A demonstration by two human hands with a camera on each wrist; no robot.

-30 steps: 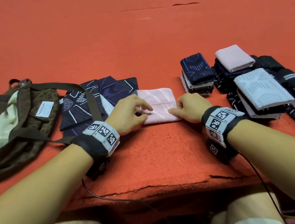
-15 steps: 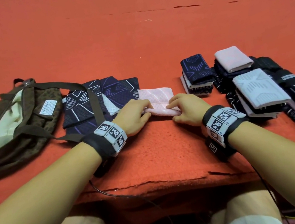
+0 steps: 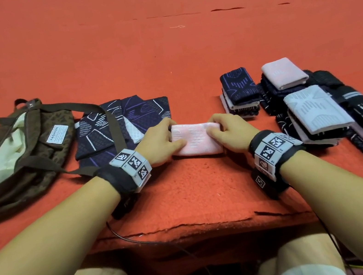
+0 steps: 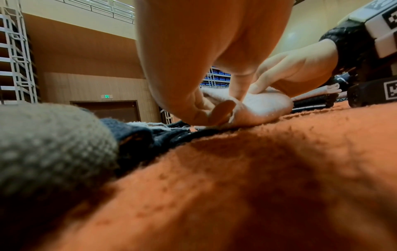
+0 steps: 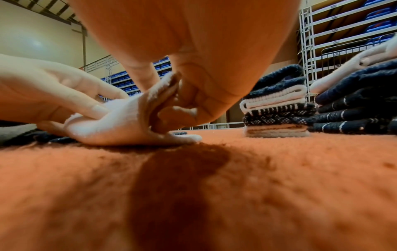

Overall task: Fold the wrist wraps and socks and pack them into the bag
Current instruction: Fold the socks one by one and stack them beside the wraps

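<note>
Left hand (image 3: pixel 161 144) and right hand (image 3: pixel 230 133): each pinches one end of pink wrist wrap (image 3: pixel 196 139), mid-fold on counter (image 3: pixel 185 194). Next, likely: flatten fold, then move toward open bag (image 3: pixel 9 158), far left.

Only readable word: "FASHION", top line of the white label (image 3: pixel 57 134) sewn on the front of the brown bag (image 3: pixel 52 126), head view; smaller print under it too small to read. Wrist bands (image 3: pixel 132 164) carry black-and-white square code markers plus tiny chars, not legible. Same kind of marker on the black box (image 4: pixel 373 92) in the left wrist view, cropped, no text to read. Green sign (image 4: pixel 106 96) above the door (image 4: pixel 105 108) on the far wall, left wrist view: a symbol only, too small to make out
</note>
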